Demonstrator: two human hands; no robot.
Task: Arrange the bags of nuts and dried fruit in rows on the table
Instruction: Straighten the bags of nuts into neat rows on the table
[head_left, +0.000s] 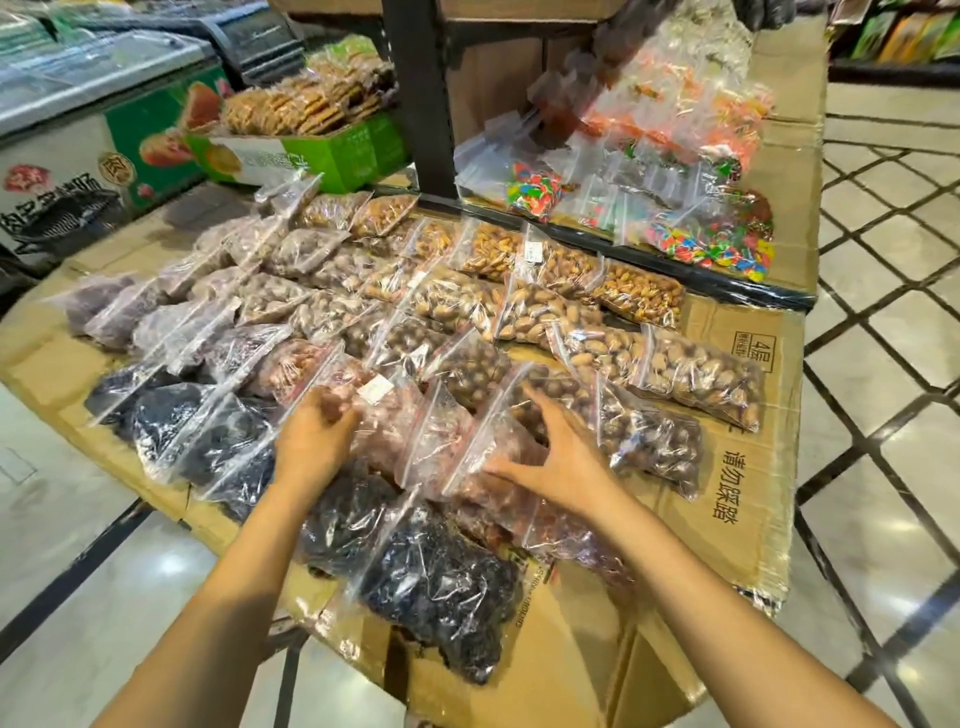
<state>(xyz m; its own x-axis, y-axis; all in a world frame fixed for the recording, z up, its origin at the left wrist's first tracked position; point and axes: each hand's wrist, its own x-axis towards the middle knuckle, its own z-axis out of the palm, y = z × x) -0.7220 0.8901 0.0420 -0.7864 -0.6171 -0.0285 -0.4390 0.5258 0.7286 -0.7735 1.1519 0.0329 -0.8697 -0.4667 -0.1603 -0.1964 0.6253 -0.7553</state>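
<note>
The person's left hand (317, 441) rests on a bag of pink-brown fruit (384, 415), with its fingers curled over the bag's left edge, so it looks like it is holding that bag. Just left of this hand lie dark bags (202, 431), side by side in a row. Between the two hands stand two more clear bags (447, 441) of the same pink-brown fruit, leaning and not yet flat. Their long sides run away from the person and tilt a bit to the right, like the rows behind them. The right hand (561, 457) is spread wide and flat, pressing on the bag at its palm; I cannot tell if it grips. Right of that hand lies a bag of round brown nuts (649, 436) on the cardboard table top (727, 493). Both hands are about as near, one on each side, so I think they will squeeze these bags into line
</note>
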